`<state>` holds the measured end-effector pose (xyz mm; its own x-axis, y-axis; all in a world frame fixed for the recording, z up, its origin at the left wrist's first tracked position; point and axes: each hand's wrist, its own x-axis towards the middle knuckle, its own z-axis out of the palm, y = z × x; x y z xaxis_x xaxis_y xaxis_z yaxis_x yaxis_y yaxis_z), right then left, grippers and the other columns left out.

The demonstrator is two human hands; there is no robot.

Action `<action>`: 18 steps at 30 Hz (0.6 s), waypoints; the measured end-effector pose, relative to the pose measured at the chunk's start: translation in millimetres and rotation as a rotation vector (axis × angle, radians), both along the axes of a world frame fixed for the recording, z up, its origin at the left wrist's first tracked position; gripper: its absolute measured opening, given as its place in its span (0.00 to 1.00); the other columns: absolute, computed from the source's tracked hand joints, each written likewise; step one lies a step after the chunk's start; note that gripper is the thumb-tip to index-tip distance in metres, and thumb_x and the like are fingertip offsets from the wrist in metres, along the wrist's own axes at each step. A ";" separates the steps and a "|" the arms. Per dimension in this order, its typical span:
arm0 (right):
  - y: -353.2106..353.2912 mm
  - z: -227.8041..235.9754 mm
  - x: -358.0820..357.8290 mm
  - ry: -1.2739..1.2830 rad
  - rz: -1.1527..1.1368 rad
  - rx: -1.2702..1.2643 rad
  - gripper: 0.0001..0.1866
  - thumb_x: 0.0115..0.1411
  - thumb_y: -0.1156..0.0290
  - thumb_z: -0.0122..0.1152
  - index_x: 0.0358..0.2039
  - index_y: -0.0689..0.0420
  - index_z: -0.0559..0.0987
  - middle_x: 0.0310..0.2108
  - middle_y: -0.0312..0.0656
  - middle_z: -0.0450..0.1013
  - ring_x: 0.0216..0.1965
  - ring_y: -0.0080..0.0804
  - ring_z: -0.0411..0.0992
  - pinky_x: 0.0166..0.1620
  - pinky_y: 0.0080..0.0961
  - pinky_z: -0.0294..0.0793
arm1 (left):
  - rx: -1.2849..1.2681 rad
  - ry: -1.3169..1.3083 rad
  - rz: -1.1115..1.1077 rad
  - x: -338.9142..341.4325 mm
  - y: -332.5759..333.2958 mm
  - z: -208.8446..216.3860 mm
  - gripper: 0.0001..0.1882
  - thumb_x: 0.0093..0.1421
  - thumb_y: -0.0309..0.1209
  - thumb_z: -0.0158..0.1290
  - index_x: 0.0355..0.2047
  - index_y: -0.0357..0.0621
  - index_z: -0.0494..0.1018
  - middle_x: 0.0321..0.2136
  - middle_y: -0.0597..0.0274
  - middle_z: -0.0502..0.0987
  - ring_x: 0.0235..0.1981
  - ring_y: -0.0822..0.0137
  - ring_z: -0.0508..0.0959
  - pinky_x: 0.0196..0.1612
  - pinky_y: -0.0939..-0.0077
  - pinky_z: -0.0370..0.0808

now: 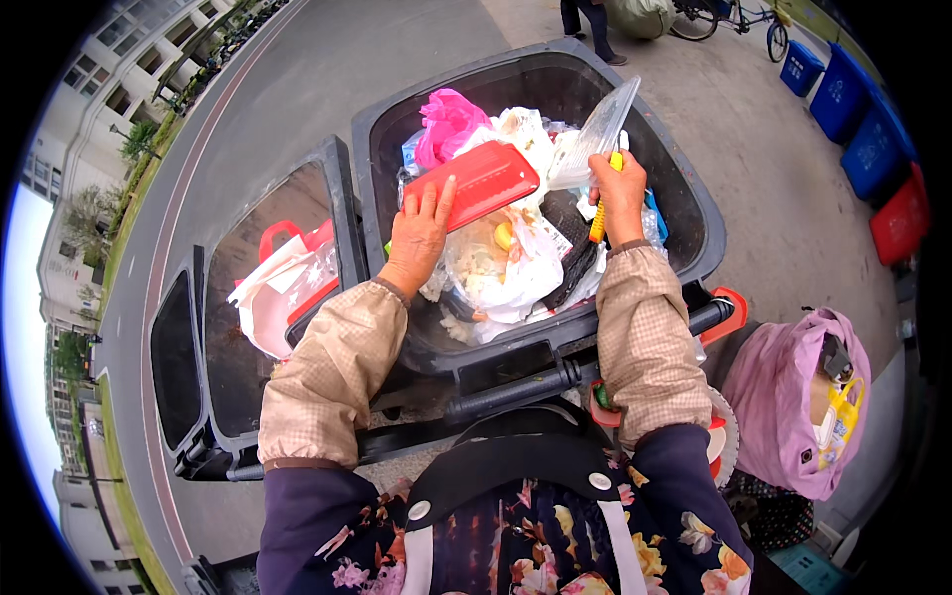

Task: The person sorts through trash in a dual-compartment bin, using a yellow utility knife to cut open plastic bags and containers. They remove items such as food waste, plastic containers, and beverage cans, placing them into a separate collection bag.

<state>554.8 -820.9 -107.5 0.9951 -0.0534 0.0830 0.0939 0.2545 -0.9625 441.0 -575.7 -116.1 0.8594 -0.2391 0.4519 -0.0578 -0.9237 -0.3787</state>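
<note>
A large dark wheeled rubbish bin (714, 213) stands before me, full of mixed rubbish. Above the rubbish, my left hand (418, 238) grips the near left end of a red plastic tray (488, 183), its fingers on top and its thumb hidden. My right hand (622, 193) is closed on a thin yellow stick-like tool (598, 223); the tool's kind is unclear. The same hand pinches a clear plastic container (603, 129), tilted up over the far right side. Below the hands lies a torn white plastic bag (516, 283) with food scraps. A pink bag (451, 124) sits behind the tray.
On the left is the bin's opened lid (342, 213), with red and white packaging (288, 288) lying on it. A stuffed pink sack (783, 397) stands at my right. Blue bins (843, 94) and a red bin (900, 220) line the far right. A person (593, 25) stands beyond.
</note>
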 end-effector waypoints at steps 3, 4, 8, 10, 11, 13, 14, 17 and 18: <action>7.6 -8.2 -3.6 0.035 0.035 -0.207 0.10 0.42 0.70 0.57 0.20 0.62 0.67 0.11 0.38 0.64 0.09 0.23 0.63 0.13 0.22 0.61 | 0.039 0.259 -0.002 -5.1 20.1 -22.3 0.36 0.47 0.22 0.47 0.58 0.45 0.51 0.40 0.54 0.66 0.37 0.54 0.68 0.33 0.66 0.69; 10.8 -8.5 -5.8 0.000 0.040 -0.319 0.11 0.42 0.69 0.57 0.21 0.63 0.68 0.12 0.41 0.66 0.11 0.27 0.65 0.15 0.24 0.63 | -0.192 0.179 0.046 -3.2 20.1 -14.3 0.37 0.45 0.20 0.47 0.58 0.44 0.50 0.41 0.53 0.66 0.39 0.53 0.68 0.37 0.67 0.69; 28.5 -5.4 -25.8 -0.327 -0.035 -0.704 0.13 0.42 0.69 0.57 0.22 0.65 0.67 0.18 0.53 0.68 0.20 0.44 0.69 0.25 0.31 0.67 | -0.976 -0.012 0.000 -4.5 25.7 5.0 0.40 0.41 0.12 0.40 0.58 0.39 0.45 0.50 0.45 0.61 0.53 0.53 0.62 0.54 0.68 0.59; 35.3 7.8 -47.0 -0.419 0.025 -0.747 0.13 0.42 0.69 0.59 0.25 0.62 0.67 0.17 0.50 0.68 0.21 0.45 0.70 0.25 0.32 0.67 | -1.136 -0.008 -0.121 -15.8 20.6 -1.2 0.41 0.40 0.12 0.37 0.59 0.41 0.43 0.52 0.48 0.60 0.55 0.60 0.60 0.55 0.73 0.57; 41.7 13.0 -56.0 -0.465 0.068 -0.766 0.13 0.43 0.68 0.58 0.28 0.58 0.67 0.19 0.50 0.70 0.23 0.49 0.71 0.27 0.38 0.69 | -1.365 0.127 -0.089 -22.0 16.3 -3.4 0.41 0.44 0.14 0.38 0.60 0.46 0.41 0.52 0.53 0.59 0.54 0.63 0.61 0.54 0.76 0.57; 57.7 26.1 -79.2 -0.515 0.156 -0.772 0.13 0.43 0.69 0.58 0.29 0.57 0.67 0.18 0.49 0.70 0.22 0.48 0.71 0.26 0.38 0.69 | -1.751 0.280 -0.103 -36.5 -12.4 11.2 0.39 0.49 0.18 0.40 0.61 0.50 0.39 0.51 0.58 0.59 0.50 0.68 0.62 0.52 0.79 0.59; 68.3 26.8 -89.1 -0.547 0.159 -0.778 0.14 0.43 0.69 0.59 0.29 0.58 0.67 0.18 0.49 0.70 0.22 0.48 0.71 0.26 0.39 0.69 | -1.811 0.309 -0.133 -37.9 -12.8 2.3 0.39 0.51 0.19 0.40 0.61 0.51 0.38 0.50 0.59 0.60 0.49 0.69 0.63 0.51 0.79 0.60; 89.8 16.6 -105.9 -0.623 0.204 -0.761 0.15 0.42 0.68 0.60 0.28 0.59 0.67 0.17 0.49 0.70 0.21 0.49 0.71 0.25 0.40 0.68 | -2.282 0.456 -0.131 -47.8 -28.4 8.7 0.34 0.55 0.27 0.40 0.61 0.55 0.40 0.48 0.62 0.62 0.47 0.69 0.66 0.46 0.72 0.67; 91.8 15.7 -107.3 -0.608 0.224 -0.786 0.15 0.41 0.68 0.60 0.29 0.59 0.67 0.17 0.50 0.70 0.22 0.50 0.71 0.25 0.40 0.68 | -2.433 0.537 -0.239 -50.5 -26.0 13.8 0.31 0.56 0.31 0.40 0.59 0.55 0.43 0.48 0.61 0.62 0.48 0.67 0.66 0.46 0.68 0.67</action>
